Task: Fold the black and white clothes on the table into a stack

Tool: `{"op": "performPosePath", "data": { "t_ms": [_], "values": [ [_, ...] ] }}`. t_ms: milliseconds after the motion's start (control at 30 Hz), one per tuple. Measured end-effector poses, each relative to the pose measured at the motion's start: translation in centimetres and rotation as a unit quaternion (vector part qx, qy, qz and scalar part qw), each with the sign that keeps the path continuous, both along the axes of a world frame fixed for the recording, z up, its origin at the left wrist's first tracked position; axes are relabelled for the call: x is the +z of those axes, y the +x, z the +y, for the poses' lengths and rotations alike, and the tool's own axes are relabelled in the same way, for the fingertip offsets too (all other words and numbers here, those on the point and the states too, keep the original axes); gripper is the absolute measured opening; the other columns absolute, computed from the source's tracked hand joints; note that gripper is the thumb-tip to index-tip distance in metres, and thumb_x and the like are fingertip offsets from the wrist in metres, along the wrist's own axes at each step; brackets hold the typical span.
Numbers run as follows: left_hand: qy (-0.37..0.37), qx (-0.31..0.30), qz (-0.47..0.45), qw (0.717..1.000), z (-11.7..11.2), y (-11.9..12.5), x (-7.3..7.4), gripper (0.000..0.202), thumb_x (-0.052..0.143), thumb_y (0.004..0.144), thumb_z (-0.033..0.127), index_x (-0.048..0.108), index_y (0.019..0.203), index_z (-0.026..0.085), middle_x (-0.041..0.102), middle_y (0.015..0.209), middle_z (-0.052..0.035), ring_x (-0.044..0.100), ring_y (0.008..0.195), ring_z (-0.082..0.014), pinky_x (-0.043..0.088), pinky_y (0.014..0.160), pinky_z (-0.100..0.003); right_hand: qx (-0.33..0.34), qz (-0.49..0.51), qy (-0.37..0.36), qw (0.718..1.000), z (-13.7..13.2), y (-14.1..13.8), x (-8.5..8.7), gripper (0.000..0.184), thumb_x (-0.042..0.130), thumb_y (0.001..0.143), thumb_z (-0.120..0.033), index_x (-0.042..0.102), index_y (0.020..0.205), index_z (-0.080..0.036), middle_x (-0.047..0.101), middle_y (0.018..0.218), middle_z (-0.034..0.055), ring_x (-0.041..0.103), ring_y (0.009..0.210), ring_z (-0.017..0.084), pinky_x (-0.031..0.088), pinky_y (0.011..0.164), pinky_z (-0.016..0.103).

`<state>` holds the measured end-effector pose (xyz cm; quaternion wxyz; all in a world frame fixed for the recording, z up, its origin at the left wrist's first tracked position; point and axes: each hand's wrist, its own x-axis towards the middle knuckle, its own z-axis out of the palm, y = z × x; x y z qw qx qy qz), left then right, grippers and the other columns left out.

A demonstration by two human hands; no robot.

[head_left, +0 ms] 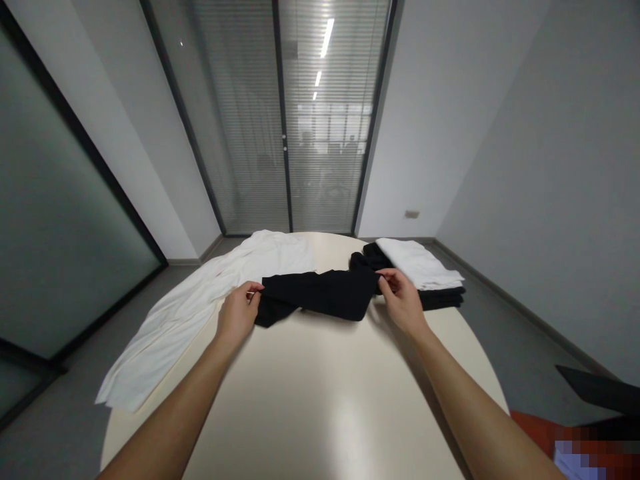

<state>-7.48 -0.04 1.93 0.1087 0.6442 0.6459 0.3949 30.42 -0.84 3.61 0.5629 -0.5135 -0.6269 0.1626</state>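
Observation:
A black garment (320,291), whose exact kind I cannot make out, stretches sideways between my two hands above the table. My left hand (240,310) pinches its left end between thumb and fingers. At the upper right corner, my right hand (401,300) grips it in the same way. Part of the cloth hangs down below the left hand. Just behind my right hand sits a stack of folded clothes, with a white folded garment (417,263) on top of black folded ones (440,299).
A pale round table (320,400) lies under my arms. White clothing (200,303) is spread along its left side and hangs over the edge. Glass doors with blinds (287,120) stand behind. At the lower right is something orange-red (535,430) beside a dark flat object (595,390).

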Motion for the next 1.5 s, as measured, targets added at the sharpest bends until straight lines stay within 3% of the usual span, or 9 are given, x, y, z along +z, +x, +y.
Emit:
{"op": "performPosePath", "data": {
  "t_ms": [133,233,333,500,600,767,1067,1333,1500],
  "values": [
    [0.015,-0.005,-0.005,1.000,-0.2,0.2,0.3,0.020,0.055,0.086,0.029,0.070,0.100,0.026,0.073,0.089,-0.0025,0.067,0.083,-0.0207,0.049,0.078,-0.030,-0.055,-0.034,0.006,0.998,-0.3,0.1,0.5,0.037,0.061,0.089,-0.052,0.073,0.101,-0.019,0.066,0.080,0.0051,0.061,0.072,0.020,0.050,0.069,0.034],
    [0.018,-0.012,-0.019,1.000,-0.2,0.3,0.4,0.017,0.058,0.086,0.031,0.069,0.097,0.025,0.074,0.088,-0.0020,0.068,0.085,-0.0205,0.049,0.079,-0.030,-0.044,0.024,-0.040,0.998,-0.3,-0.1,0.4,0.043,0.060,0.089,-0.056,0.070,0.108,-0.019,0.063,0.069,0.0021,0.061,0.064,0.019,0.053,0.065,0.034],
    [0.014,-0.020,-0.021,0.999,-0.3,0.5,0.5,0.016,0.058,0.086,0.033,0.069,0.095,0.025,0.074,0.089,-0.0018,0.069,0.085,-0.0204,0.049,0.079,-0.030,0.002,0.052,-0.053,0.997,-0.1,-0.5,-0.3,0.042,0.057,0.092,-0.055,0.064,0.114,-0.021,0.070,0.085,0.0063,0.069,0.082,0.023,0.057,0.078,0.039],
    [0.002,-0.016,-0.005,1.000,-0.4,0.7,0.5,0.017,0.055,0.088,0.031,0.068,0.097,0.026,0.074,0.089,-0.0018,0.069,0.082,-0.0202,0.050,0.077,-0.030,0.048,0.016,-0.044,0.998,0.3,-1.2,-1.4,0.051,0.063,0.089,-0.047,0.050,0.134,-0.025,0.067,0.117,0.0118,0.066,0.107,0.026,0.053,0.094,0.043],
    [-0.012,-0.015,0.012,1.000,-0.4,0.8,0.4,0.018,0.056,0.088,0.031,0.069,0.101,0.027,0.075,0.090,-0.0020,0.069,0.081,-0.0207,0.051,0.076,-0.031,0.061,-0.011,-0.059,0.996,0.3,-1.2,-1.8,0.058,0.065,0.088,-0.044,0.045,0.139,-0.026,0.067,0.102,0.0076,0.067,0.094,0.024,0.055,0.087,0.041],
    [-0.014,-0.034,0.023,0.999,-0.3,0.8,0.1,0.019,0.064,0.083,0.030,0.068,0.102,0.028,0.075,0.101,-0.0015,0.070,0.089,-0.0219,0.052,0.079,-0.031,0.002,-0.021,-0.054,0.998,0.5,-0.7,-1.6,0.057,0.065,0.087,-0.048,0.051,0.136,-0.025,0.061,0.093,0.0034,0.059,0.071,0.018,0.052,0.068,0.034],
    [-0.007,-0.055,0.010,0.998,-0.8,1.3,1.1,0.014,0.062,0.085,0.032,0.071,0.094,0.026,0.077,0.092,-0.0015,0.070,0.085,-0.0217,0.051,0.076,-0.030,-0.043,0.104,0.009,0.994,0.3,-0.5,0.4,0.041,0.075,0.078,-0.053,0.063,0.104,-0.022,0.064,0.088,0.0035,0.061,0.083,0.020,0.050,0.074,0.033],
    [0.000,-0.060,0.012,0.998,-1.0,1.5,1.2,0.014,0.062,0.085,0.029,0.072,0.095,0.027,0.077,0.092,-0.0009,0.070,0.087,-0.0214,0.050,0.078,-0.031,-0.022,0.168,-0.030,0.985,0.2,-0.2,0.6,0.044,0.078,0.076,-0.052,0.064,0.103,-0.019,0.071,0.076,0.0027,0.064,0.074,0.017,0.050,0.074,0.031],
    [0.011,-0.065,0.003,0.998,-0.9,1.5,1.1,0.014,0.062,0.084,0.026,0.071,0.093,0.025,0.076,0.092,-0.0016,0.070,0.087,-0.0211,0.051,0.077,-0.031,-0.018,0.151,-0.048,0.987,0.0,-0.1,0.7,0.047,0.074,0.079,-0.055,0.065,0.106,-0.019,0.065,0.062,-0.0016,0.056,0.060,0.015,0.043,0.061,0.027]
  ]
}}
